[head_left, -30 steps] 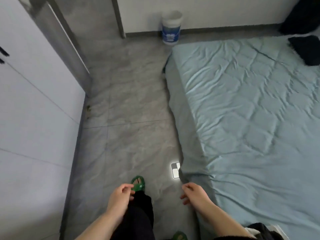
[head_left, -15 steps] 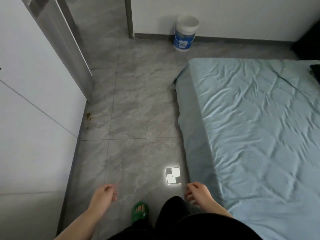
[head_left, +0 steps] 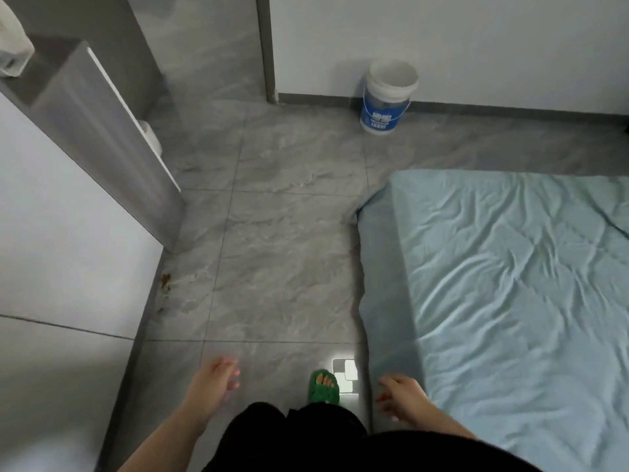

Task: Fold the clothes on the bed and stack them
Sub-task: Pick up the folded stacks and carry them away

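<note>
Beside the bed [head_left: 510, 301] on the right, whose visible part shows no clothes, our left hand [head_left: 212, 383] and right hand [head_left: 405, 398] hang empty and apart, and we judge the clothes will be soft, light and limp, best pinched at shoulders or hems.

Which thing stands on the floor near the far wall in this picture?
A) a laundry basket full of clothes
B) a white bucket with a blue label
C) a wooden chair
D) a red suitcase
B: the white bucket with a blue label stands upright on the grey floor, close to the white wall; no suitcase, chair or basket is in view.
</note>
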Demonstrator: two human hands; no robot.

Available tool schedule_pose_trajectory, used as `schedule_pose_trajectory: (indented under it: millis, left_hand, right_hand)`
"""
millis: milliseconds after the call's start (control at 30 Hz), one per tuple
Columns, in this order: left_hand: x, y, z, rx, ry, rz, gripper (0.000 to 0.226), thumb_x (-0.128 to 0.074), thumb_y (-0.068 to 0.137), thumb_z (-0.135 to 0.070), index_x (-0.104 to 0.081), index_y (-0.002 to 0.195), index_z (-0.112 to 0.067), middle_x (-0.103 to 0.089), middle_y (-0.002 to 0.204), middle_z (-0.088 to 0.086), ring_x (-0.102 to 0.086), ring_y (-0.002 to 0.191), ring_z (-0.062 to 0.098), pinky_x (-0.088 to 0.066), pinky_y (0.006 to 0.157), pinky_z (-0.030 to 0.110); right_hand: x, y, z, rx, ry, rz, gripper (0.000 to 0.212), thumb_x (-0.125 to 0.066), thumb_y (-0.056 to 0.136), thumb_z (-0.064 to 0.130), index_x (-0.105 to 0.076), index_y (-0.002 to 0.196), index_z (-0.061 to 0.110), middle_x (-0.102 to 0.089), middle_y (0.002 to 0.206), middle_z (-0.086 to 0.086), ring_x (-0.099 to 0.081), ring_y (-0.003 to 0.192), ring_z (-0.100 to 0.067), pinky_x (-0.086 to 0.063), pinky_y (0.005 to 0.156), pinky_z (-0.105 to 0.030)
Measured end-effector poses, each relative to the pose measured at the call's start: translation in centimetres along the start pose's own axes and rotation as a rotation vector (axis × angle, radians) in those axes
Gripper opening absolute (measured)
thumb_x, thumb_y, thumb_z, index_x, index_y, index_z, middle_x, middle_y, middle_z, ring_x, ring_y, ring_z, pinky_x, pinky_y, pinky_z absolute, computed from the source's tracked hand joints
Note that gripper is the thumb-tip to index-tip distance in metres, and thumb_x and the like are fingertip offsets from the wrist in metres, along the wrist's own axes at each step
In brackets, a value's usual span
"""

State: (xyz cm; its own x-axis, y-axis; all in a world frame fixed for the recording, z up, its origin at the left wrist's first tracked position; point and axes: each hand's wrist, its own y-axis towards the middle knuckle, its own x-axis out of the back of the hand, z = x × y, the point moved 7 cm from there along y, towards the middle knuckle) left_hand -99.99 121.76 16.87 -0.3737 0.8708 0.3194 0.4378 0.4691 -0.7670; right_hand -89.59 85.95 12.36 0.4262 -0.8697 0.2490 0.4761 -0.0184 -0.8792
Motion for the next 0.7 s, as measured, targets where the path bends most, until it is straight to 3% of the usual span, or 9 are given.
schedule_pose_trajectory:
  millis: [100,333,500,633,700]
  left_hand:
    - [0.1,2.6,-3.5,0.022,-0.023,-0.020,0.012,-0.051,0.099,-0.018,-0.061,0.095,-0.012,-0.067,0.095,0.009,-0.062,0.075,0.020,-0.039,0.058,0.025]
    - [2.3,12.0,-11.9,0.123,-0.088,-0.067,0.016,-0.050,0.099,-0.017,-0.059,0.096,-0.004,-0.063,0.093,0.016,-0.056,0.072,0.023,-0.035,0.061,0.026]
    - [3.5,19.7,-20.8,0.124,-0.038,-0.042,0.016,-0.052,0.098,-0.012,-0.058,0.085,-0.005,-0.059,0.078,0.012,-0.053,0.062,0.022,-0.030,0.055,0.025]
    - [1.8,25.7,-31.3,0.016,0.012,0.016,0.017,-0.052,0.097,-0.006,-0.063,0.085,-0.005,-0.062,0.076,0.015,-0.054,0.063,0.021,-0.044,0.047,0.021]
    - [0.0,28.7,-36.9,-0.046,0.005,0.051,0.020,-0.049,0.097,0.001,-0.061,0.081,-0.003,-0.060,0.075,0.014,-0.054,0.065,0.021,-0.048,0.055,0.025]
  right_hand:
    - [-0.8,3.7,10.0,0.070,-0.019,0.047,0.013,-0.051,0.095,0.015,-0.059,0.088,0.007,-0.063,0.065,-0.009,-0.053,0.041,-0.015,-0.031,0.042,-0.017]
    - [-2.7,10.4,30.0,0.203,-0.069,0.088,0.011,-0.052,0.096,0.014,-0.059,0.090,0.008,-0.065,0.070,-0.009,-0.055,0.044,-0.015,-0.035,0.040,-0.017]
    - [-1.7,13.7,36.6,0.168,-0.037,0.019,0.012,-0.052,0.095,0.015,-0.061,0.093,0.007,-0.066,0.073,-0.010,-0.055,0.046,-0.016,-0.034,0.040,-0.018]
    - [0.1,15.9,39.2,0.114,0.037,-0.014,0.015,-0.053,0.096,0.015,-0.060,0.087,0.005,-0.063,0.063,-0.007,-0.054,0.042,-0.015,-0.032,0.038,-0.017]
    - [1.7,17.1,40.1,0.064,0.085,-0.054,0.015,-0.053,0.095,0.011,-0.060,0.087,0.001,-0.061,0.062,-0.010,-0.051,0.040,-0.015,-0.032,0.036,-0.016]
